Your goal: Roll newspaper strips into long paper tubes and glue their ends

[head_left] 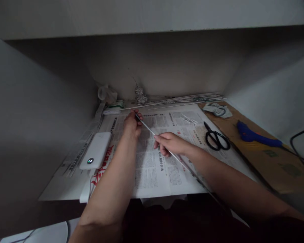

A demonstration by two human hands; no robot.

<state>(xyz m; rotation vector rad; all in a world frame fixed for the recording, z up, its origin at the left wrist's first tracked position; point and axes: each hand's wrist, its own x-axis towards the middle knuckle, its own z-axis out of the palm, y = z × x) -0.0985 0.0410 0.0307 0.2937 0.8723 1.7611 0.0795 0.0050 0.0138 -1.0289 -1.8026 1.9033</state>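
Observation:
A long, thin, pale stick that looks like tightly rolled paper (147,127) slants across the newspaper (148,168). Its far end is pinched between the fingers of my left hand (132,123). Closer to me, my right hand (170,143) grips the same stick with thumb and fingers closed. From there the near part runs under my right forearm and past the table's front edge, where it darkens. Both hands are over the newspaper sheets.
Black scissors (216,139) lie right of my hands, near small cut pieces (188,119). Cardboard (263,162) carries a blue glue gun (255,135) and a crumpled cloth (218,110). A white power bank (97,148) is left. Several thin sticks (187,100) and a woven object (140,95) sit behind.

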